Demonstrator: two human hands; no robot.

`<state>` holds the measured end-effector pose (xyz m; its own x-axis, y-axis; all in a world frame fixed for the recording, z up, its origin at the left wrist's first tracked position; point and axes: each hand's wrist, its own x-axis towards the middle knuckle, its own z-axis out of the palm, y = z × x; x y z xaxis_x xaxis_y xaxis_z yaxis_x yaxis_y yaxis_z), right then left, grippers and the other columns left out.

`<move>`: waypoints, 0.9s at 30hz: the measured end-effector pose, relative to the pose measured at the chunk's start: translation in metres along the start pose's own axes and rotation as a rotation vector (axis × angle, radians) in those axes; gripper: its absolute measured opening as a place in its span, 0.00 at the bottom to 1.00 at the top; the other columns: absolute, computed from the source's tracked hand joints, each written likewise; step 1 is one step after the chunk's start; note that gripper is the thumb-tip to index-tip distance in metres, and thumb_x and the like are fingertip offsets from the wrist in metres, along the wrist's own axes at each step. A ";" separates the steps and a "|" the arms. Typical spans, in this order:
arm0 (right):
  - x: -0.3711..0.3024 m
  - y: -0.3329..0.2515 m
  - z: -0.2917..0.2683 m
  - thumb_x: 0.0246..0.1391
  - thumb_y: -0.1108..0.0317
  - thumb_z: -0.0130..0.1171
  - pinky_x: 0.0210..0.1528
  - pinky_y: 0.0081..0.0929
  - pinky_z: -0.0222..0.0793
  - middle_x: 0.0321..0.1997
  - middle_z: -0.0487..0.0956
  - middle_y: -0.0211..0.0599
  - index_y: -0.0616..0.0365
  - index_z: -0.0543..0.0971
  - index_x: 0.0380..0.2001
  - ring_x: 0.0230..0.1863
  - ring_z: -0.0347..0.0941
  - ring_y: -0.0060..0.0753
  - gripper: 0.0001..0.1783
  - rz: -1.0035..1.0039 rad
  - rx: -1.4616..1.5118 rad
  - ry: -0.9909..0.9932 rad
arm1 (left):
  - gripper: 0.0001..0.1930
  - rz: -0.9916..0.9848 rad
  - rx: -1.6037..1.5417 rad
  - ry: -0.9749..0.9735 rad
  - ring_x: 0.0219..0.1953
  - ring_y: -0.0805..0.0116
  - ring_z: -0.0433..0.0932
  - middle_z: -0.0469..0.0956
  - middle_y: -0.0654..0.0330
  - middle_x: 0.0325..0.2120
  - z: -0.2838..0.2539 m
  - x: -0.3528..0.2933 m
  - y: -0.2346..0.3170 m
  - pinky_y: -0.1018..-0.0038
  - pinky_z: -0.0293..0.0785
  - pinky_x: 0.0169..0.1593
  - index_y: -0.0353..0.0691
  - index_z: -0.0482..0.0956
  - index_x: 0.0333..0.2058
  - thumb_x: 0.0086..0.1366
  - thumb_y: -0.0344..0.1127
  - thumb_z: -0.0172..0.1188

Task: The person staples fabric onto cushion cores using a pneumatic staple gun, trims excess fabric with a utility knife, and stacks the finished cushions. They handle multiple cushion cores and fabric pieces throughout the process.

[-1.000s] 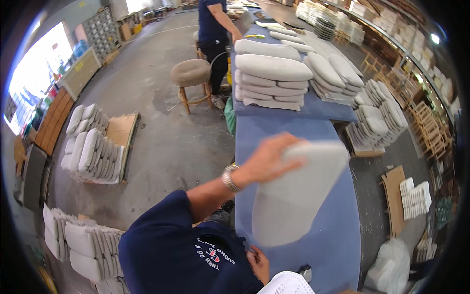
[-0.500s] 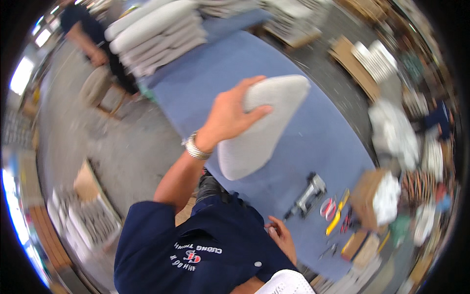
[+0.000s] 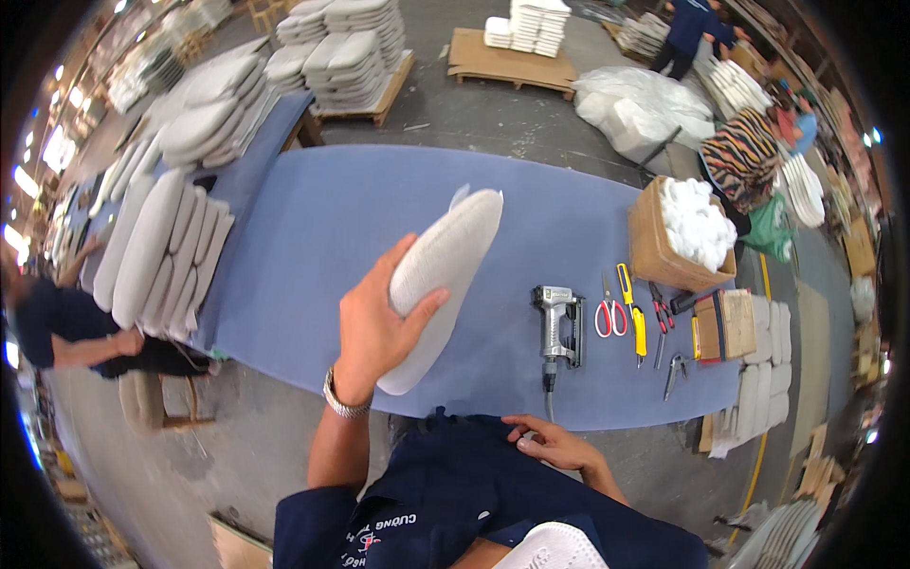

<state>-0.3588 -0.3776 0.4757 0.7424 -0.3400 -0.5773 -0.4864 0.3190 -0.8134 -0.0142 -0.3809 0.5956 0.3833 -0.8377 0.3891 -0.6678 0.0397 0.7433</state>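
My left hand (image 3: 384, 318), with a metal-banded watch at the wrist, grips a light grey upholstered cushion pad (image 3: 445, 256) above the blue-covered table (image 3: 313, 218). The pad is tilted, its narrow side partly toward me; a small pale flap sticks out by its upper end. Nothing is held in my right hand (image 3: 555, 444), which rests at my shirt front by the near table edge, fingers loosely bent and apart. To the right of the pad lies a metal staple gun (image 3: 559, 327) with a hose. Beyond it are red-handled scissors (image 3: 610, 318) and a yellow utility knife (image 3: 639, 332).
Stacked grey pads (image 3: 166, 251) stand at the table's left end, a person (image 3: 66, 327) beside them. On the right are a carton of white stuffing (image 3: 678, 256), pliers (image 3: 662, 313) and a small brown box (image 3: 725, 325). Pallets of pads (image 3: 351, 62) stand beyond the table.
My view has turned, so the table now lies across it. The pad has tilted from showing its broad face to a narrower side. My left hand still holds it.
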 end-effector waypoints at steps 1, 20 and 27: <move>-0.002 0.001 -0.002 0.66 0.42 0.61 0.42 0.27 0.73 0.53 0.79 0.36 0.54 0.69 0.70 0.40 0.73 0.25 0.38 0.043 0.042 -0.019 | 0.34 0.030 -0.004 -0.020 0.50 0.57 0.86 0.85 0.47 0.49 0.003 -0.002 0.001 0.65 0.80 0.54 0.35 0.75 0.62 0.58 0.37 0.75; 0.015 0.004 -0.001 0.68 0.47 0.61 0.34 0.23 0.73 0.41 0.81 0.35 0.54 0.71 0.68 0.35 0.75 0.22 0.34 -0.050 -0.155 -0.023 | 0.36 0.220 0.005 -0.143 0.44 0.53 0.87 0.86 0.48 0.47 0.033 0.027 0.003 0.65 0.83 0.48 0.39 0.82 0.56 0.57 0.59 0.74; -0.021 -0.137 -0.015 0.53 0.62 0.74 0.37 0.29 0.76 0.47 0.85 0.38 0.55 0.77 0.63 0.39 0.80 0.26 0.34 -0.843 -0.416 0.834 | 0.32 0.367 -0.305 -0.396 0.41 0.55 0.87 0.88 0.53 0.40 0.021 0.031 -0.026 0.65 0.83 0.45 0.41 0.87 0.47 0.56 0.63 0.73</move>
<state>-0.3145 -0.4274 0.5984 0.4497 -0.8054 0.3861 -0.2241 -0.5202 -0.8241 0.0014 -0.4190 0.5771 -0.1420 -0.8763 0.4603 -0.4765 0.4681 0.7442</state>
